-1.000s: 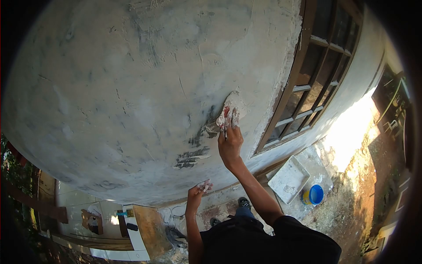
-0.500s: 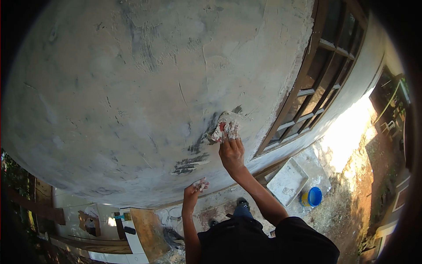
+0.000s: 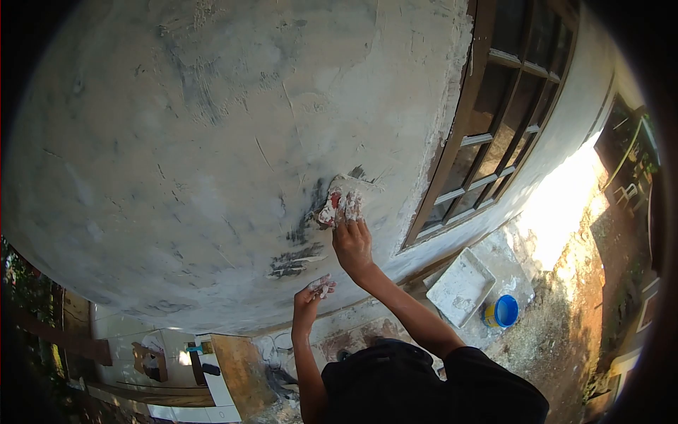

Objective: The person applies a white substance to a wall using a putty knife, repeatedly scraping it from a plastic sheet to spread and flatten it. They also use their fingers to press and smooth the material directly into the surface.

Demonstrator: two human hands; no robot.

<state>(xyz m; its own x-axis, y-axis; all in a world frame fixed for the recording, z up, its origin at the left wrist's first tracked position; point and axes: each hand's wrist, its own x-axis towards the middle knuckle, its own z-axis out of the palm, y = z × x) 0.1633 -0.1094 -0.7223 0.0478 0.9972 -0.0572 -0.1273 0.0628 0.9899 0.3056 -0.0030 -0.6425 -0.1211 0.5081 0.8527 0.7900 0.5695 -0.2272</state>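
Note:
The wall [image 3: 212, 177] in front of me is coated with uneven pale putty, with dark streaks at its lower middle. My right hand [image 3: 353, 240] is closed around a putty-smeared scraper [image 3: 331, 206] with a red part showing. Its edge lies against the wall beside a dark patch, and white putty cakes my fingers there. Lower and to the left, my left hand [image 3: 308, 300] is near the wall, its putty-covered fingers half bent and apart. I see no tool in it.
A brown-framed window [image 3: 487, 134] is set in the wall at right. On the ground below stand a white-smeared rectangular tray [image 3: 460, 288] and a blue bucket [image 3: 502, 311]. A wooden board [image 3: 240, 371] and a tiled ledge [image 3: 220, 396] are at lower left.
The view has shifted, so wall and window appear further left. The scraper stays at nearly the same spot on the wall. My shoe between the arms is now mostly hidden by my dark clothing.

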